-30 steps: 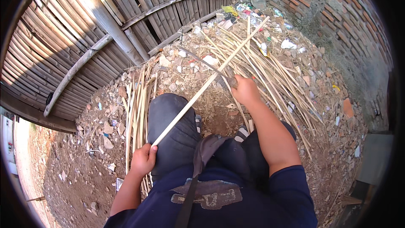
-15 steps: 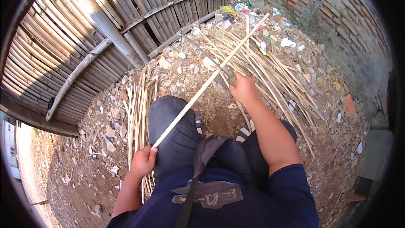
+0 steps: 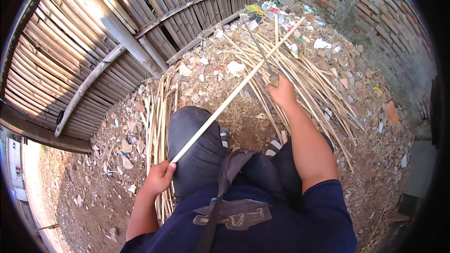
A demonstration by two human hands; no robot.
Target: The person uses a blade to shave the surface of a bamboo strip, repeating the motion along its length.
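A long pale bamboo strip (image 3: 220, 109) slants from beside my left knee up toward the far right. Its near end is held in my closed left hand (image 3: 161, 176), with the thumb along the top. My right hand (image 3: 283, 93) is wrapped round the handle of a long, narrow machete (image 3: 262, 52). The blade points away and slightly left, crossing the strip just ahead of my right hand; whether the two touch I cannot tell.
A pile of bamboo strips (image 3: 311, 89) lies ahead on the right, and a smaller bundle (image 3: 157, 122) by my left leg. Rubble and litter (image 3: 281, 11) cover the ground. A bamboo fence (image 3: 126, 9) stands left, a brick wall (image 3: 375, 14) right.
My right hand has moved a little right and up, and the machete blade has swung from pointing far left to pointing more straight ahead. The left hand keeps its hold on the strip.
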